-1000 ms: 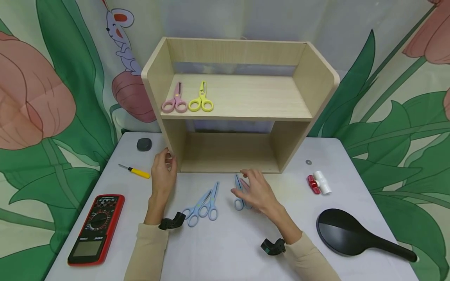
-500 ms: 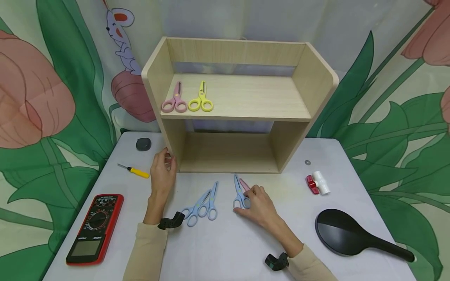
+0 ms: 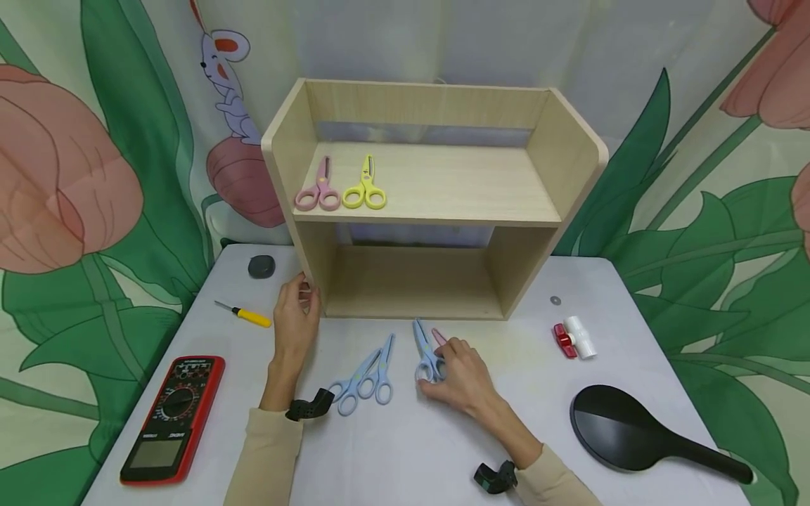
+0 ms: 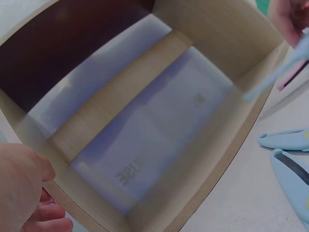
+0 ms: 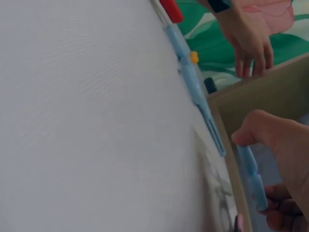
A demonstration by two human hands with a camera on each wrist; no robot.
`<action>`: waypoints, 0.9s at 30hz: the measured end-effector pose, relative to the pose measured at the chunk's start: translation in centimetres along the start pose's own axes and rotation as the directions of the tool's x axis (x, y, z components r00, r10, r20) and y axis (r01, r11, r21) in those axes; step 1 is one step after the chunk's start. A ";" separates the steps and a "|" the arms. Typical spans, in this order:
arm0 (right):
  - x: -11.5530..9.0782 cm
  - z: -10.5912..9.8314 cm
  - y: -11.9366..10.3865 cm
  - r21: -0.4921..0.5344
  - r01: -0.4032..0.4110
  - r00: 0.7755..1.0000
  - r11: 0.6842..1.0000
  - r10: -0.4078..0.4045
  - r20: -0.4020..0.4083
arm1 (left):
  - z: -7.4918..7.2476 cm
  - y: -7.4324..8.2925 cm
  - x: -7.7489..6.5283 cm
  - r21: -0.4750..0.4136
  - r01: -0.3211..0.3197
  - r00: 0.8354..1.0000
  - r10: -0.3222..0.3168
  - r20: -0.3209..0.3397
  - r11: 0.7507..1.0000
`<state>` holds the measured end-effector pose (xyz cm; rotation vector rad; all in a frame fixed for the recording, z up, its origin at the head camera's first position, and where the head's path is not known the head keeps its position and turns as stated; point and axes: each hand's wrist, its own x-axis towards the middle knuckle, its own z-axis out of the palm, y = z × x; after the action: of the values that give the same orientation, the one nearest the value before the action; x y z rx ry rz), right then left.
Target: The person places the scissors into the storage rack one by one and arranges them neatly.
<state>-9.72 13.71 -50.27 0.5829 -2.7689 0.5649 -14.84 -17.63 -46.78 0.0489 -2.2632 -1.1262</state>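
Note:
My right hand (image 3: 465, 376) pinches light blue scissors (image 3: 422, 342) by the handles, in front of the wooden shelf. Thumb and fingers sit on either side of the blue handle loops (image 5: 251, 169) in the right wrist view. Pink scissors (image 3: 439, 336) lie just beside them, mostly hidden by that hand. My left hand (image 3: 295, 320) grips the front edge of the shelf's left side panel (image 4: 91, 212). Between the hands, two more light blue scissors (image 3: 382, 372) lie overlapping on the table. Pink scissors (image 3: 320, 188) and yellow scissors (image 3: 365, 188) lie on the upper board (image 3: 462, 190).
At left are a red and black multimeter (image 3: 174, 414), a yellow-handled screwdriver (image 3: 247, 315) and a dark round object (image 3: 261, 266). On the right lie a black paddle-shaped spoon (image 3: 623, 432), a white pipe valve with a red handle (image 3: 576, 337) and a small washer (image 3: 555, 300).
My right hand has drawn back from above the blue scissors to their handles and taken hold; their blades have swung slightly left. My left hand stays on the shelf's side.

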 end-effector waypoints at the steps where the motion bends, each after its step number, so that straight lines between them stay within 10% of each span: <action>1: 0.1 -0.1 -0.1 0.022 0.013 1.000 1.000 -0.012 -0.015 | 0.0 0.0 0.0 0.002 0.001 1.000 -0.001 0.000 1.000; 7: 1.1 -1.7 -1.1 0.168 0.156 0.980 0.973 -0.132 -0.146 | 0.0 0.0 0.0 0.002 -0.010 1.000 0.010 0.002 1.000; 16: 4.2 -6.7 -3.8 0.222 0.393 0.887 0.892 -0.304 -0.348 | -0.1 0.0 -0.1 -0.009 -0.004 1.000 0.004 -0.006 1.000; 22: 7.5 -11.1 -5.5 0.193 0.448 0.825 0.873 -0.320 -0.467 | -0.2 0.2 -0.1 -0.003 0.003 1.000 -0.003 0.001 1.000; 27: 10.4 -13.7 -6.2 0.147 0.404 0.817 0.903 -0.284 -0.502 | -0.2 0.4 -0.1 0.000 0.011 1.000 -0.011 0.011 1.000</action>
<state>-14.00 10.81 -32.74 0.8540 -2.0815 0.8431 -14.53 -17.49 -46.48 0.0555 -2.2752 -1.1343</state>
